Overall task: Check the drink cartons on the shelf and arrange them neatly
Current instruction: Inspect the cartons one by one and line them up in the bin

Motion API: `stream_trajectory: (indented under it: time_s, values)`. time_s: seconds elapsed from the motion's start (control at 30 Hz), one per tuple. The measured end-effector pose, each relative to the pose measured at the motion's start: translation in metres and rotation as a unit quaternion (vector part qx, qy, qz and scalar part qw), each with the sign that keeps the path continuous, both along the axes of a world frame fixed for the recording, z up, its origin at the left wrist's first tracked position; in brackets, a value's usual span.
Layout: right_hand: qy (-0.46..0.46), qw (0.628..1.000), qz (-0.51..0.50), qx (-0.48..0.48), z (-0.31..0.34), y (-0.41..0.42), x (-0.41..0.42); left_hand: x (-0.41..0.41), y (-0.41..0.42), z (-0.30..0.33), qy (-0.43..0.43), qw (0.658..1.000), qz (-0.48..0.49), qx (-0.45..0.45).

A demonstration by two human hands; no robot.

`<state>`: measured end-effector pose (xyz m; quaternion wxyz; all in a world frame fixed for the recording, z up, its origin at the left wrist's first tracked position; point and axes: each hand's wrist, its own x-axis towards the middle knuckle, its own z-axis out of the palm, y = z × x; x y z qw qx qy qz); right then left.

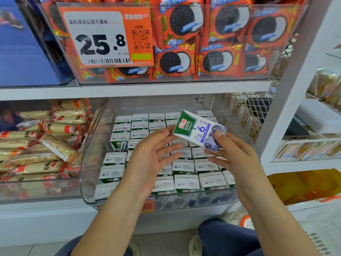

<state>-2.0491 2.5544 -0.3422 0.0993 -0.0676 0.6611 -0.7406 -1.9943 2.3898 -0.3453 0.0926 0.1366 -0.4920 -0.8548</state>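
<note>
A small white, green and purple blueberry juice carton point(198, 130) is held tilted above a clear plastic bin point(92, 159). My right hand point(232, 157) pinches its lower right end between thumb and fingers. My left hand point(153, 156) is open, palm up, with its fingertips touching the carton's left end. Below, several matching cartons point(186, 167) stand upright in rows inside the bin, tops facing me. One carton point(119, 144) at the left of the rows shows its green front.
A neighbouring clear bin point(36, 189) on the left holds wrapped wafer packs point(42, 145). The shelf above carries orange cookie packs point(184, 43) behind a price sign point(105, 37). A white shelf upright point(287, 93) stands to the right. My knees point(227, 237) are below.
</note>
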Motion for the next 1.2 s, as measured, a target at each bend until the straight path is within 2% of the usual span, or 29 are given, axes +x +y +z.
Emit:
stream_trajectory:
  time_s: [0.17,0.43,0.57,0.67,0.77,0.87,0.97,1.1,1.2]
  values:
    - [-0.001,1.0,-0.008,0.014,-0.001,0.0,0.0,0.001,-0.001,-0.001,0.017,0.999,-0.012,-0.03]
    - [0.047,0.996,-0.059,0.039,-0.001,0.002,0.0,0.004,0.006,0.003,0.044,0.993,-0.023,-0.11]
    - [0.057,0.993,-0.082,0.062,-0.001,0.004,-0.001,0.004,0.009,0.0,0.048,0.979,-0.031,-0.197]
    - [0.109,0.981,-0.1,0.123,-0.002,0.003,0.002,0.002,0.013,-0.006,0.048,0.943,-0.009,-0.328]
    - [0.18,0.95,-0.11,0.231,-0.005,-0.002,0.008,0.003,0.018,-0.013,0.05,0.868,0.01,-0.494]
    - [0.241,0.907,-0.114,0.325,-0.008,-0.007,0.013,0.004,0.023,-0.016,0.08,0.792,-0.006,-0.605]
    - [0.258,0.902,-0.12,0.324,-0.009,-0.009,0.014,0.003,0.029,-0.018,0.085,0.777,0.012,-0.623]
    - [0.3,0.887,-0.099,0.336,-0.01,-0.011,0.015,0.003,0.033,-0.024,0.077,0.741,0.098,-0.659]
    - [0.301,0.895,-0.065,0.322,-0.008,-0.011,0.014,0.001,0.032,-0.025,0.077,0.753,0.126,-0.642]
